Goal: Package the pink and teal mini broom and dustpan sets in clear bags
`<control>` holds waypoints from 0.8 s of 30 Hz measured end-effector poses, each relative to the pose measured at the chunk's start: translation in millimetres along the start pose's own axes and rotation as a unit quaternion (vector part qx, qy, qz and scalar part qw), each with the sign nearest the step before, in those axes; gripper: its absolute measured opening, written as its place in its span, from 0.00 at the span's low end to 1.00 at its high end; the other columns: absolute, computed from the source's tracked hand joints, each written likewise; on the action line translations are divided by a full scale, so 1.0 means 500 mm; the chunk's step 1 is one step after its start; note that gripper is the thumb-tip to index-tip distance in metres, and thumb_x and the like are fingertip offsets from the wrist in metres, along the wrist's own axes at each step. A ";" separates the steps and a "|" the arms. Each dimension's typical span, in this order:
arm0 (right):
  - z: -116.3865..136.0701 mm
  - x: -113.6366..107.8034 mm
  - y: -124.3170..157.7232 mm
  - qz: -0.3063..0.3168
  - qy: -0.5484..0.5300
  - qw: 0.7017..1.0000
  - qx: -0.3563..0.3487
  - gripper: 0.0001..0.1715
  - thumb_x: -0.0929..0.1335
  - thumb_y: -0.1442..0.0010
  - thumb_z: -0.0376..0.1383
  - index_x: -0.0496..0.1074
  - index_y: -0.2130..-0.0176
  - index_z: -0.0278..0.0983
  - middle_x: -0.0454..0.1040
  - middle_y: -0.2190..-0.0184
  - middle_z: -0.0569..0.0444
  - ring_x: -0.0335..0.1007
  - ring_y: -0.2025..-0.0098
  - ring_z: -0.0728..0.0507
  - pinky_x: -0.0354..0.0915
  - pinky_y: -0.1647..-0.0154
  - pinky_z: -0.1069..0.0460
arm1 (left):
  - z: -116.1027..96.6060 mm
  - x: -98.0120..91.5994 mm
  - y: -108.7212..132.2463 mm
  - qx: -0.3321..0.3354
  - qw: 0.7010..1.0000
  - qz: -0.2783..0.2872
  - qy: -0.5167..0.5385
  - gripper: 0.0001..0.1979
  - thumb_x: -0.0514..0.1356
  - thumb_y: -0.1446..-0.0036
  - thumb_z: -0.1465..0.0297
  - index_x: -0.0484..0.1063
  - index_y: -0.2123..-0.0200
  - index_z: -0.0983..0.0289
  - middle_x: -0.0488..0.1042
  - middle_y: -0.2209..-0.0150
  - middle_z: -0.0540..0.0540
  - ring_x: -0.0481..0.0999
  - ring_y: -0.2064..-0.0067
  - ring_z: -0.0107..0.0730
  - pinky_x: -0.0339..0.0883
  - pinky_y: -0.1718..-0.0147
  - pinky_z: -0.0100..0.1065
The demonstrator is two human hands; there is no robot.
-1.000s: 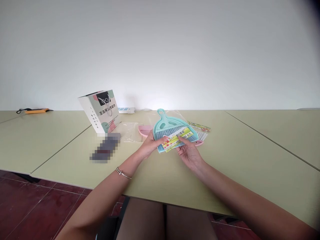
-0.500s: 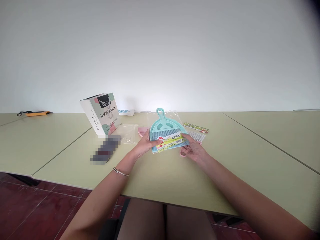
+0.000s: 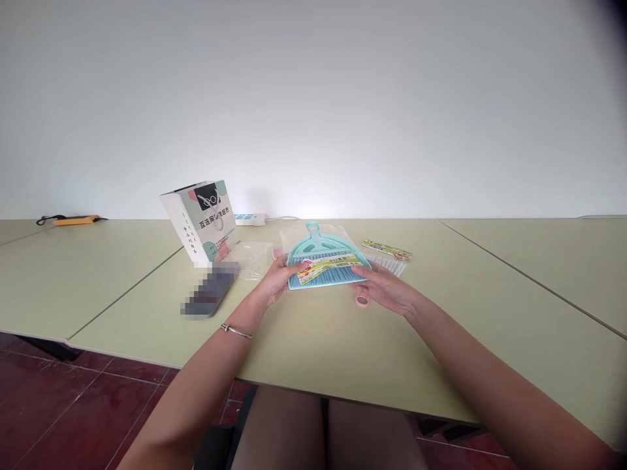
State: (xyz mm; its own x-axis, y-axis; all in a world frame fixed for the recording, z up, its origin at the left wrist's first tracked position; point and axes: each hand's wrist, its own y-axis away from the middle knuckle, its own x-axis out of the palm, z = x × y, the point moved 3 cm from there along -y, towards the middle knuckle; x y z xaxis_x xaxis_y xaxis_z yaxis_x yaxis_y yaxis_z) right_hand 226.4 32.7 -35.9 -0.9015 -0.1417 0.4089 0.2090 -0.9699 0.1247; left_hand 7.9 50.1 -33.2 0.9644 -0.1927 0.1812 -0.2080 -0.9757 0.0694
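Between both hands I hold a turquoise dustpan (image 3: 321,244) with a blue-bristled brush (image 3: 323,277) nested in it, all inside a clear plastic bag. A printed yellow-green label (image 3: 329,266) crosses the bristles. My left hand (image 3: 277,281) is closed on the left edge, thumb on the label. My right hand (image 3: 385,286) grips the right edge, thumb on top. Behind the right hand lies a pink brush with pale bristles (image 3: 389,264); its ringed handle end (image 3: 362,297) shows below that hand. A bit of a pink dustpan peeks out behind the left hand, mostly hidden.
A printed paper bag (image 3: 206,222) stands at the left, with a phone (image 3: 210,292), partly pixelated, in front. Crumpled clear plastic (image 3: 252,258) lies beside the bag. Behind are a white power strip (image 3: 249,219) and an orange object (image 3: 76,220). A loose label strip (image 3: 386,249) lies right.
The packaged dustpan has tipped flatter, its handle leaning away and its front edge slightly higher in view. Both hands have stayed on its sides. The view has shifted slightly.
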 end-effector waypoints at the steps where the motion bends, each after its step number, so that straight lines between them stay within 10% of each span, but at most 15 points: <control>1: -0.002 0.009 0.005 0.048 -0.001 0.999 0.024 0.19 0.76 0.58 0.34 0.72 0.63 0.37 0.77 0.63 0.52 0.70 0.72 0.49 0.58 0.86 0.59 | 0.002 -0.001 -0.001 -0.013 1.000 -0.007 0.002 0.23 0.71 0.61 0.66 0.73 0.60 0.65 0.79 0.61 0.59 0.78 0.59 0.41 0.72 0.59 0.39; 5: -0.009 0.008 0.002 0.076 0.011 0.996 0.054 0.16 0.74 0.56 0.29 0.72 0.64 0.36 0.78 0.62 0.51 0.73 0.71 0.48 0.59 0.87 0.59 | 0.004 -0.003 0.000 -0.048 0.999 -0.012 -0.009 0.20 0.69 0.58 0.64 0.74 0.60 0.65 0.78 0.59 0.60 0.78 0.59 0.41 0.72 0.62 0.36; 13: -0.028 -0.008 -0.022 -0.097 -0.017 0.994 0.037 0.04 0.73 0.52 0.27 0.74 0.73 0.32 0.78 0.75 0.49 0.76 0.73 0.47 0.68 0.83 0.60 | -0.015 0.012 0.017 -0.004 0.997 0.078 -0.011 0.34 0.71 0.62 0.72 0.64 0.49 0.60 0.72 0.50 0.59 0.76 0.56 0.35 0.72 0.60 0.35; 20: -0.031 -0.003 -0.018 -0.156 0.055 0.986 -0.026 0.18 0.77 0.58 0.41 0.68 0.83 0.35 0.71 0.87 0.54 0.63 0.86 0.53 0.61 0.87 0.59 | 0.001 0.010 0.004 0.001 0.999 -0.018 -0.039 0.39 0.70 0.60 0.69 0.59 0.45 0.67 0.76 0.68 0.55 0.76 0.70 0.29 0.70 0.65 0.35; 24: -0.026 -0.002 -0.017 -0.155 0.037 0.986 -0.041 0.24 0.77 0.63 0.47 0.65 0.86 0.35 0.65 0.91 0.59 0.56 0.87 0.55 0.54 0.88 0.58 | 0.000 0.011 0.006 0.031 0.994 -0.044 -0.096 0.51 0.67 0.54 0.64 0.38 0.35 0.64 0.76 0.70 0.54 0.76 0.69 0.32 0.70 0.64 0.38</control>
State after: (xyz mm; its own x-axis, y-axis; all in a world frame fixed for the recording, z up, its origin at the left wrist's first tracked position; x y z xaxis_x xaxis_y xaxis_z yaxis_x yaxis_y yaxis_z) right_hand 220.8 38.4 -49.0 -0.9430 0.1530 0.2957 -0.1093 -0.9812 0.1591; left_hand 12.3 46.1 -31.8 0.9929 -0.1179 -0.0137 -0.1177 -0.9929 0.0160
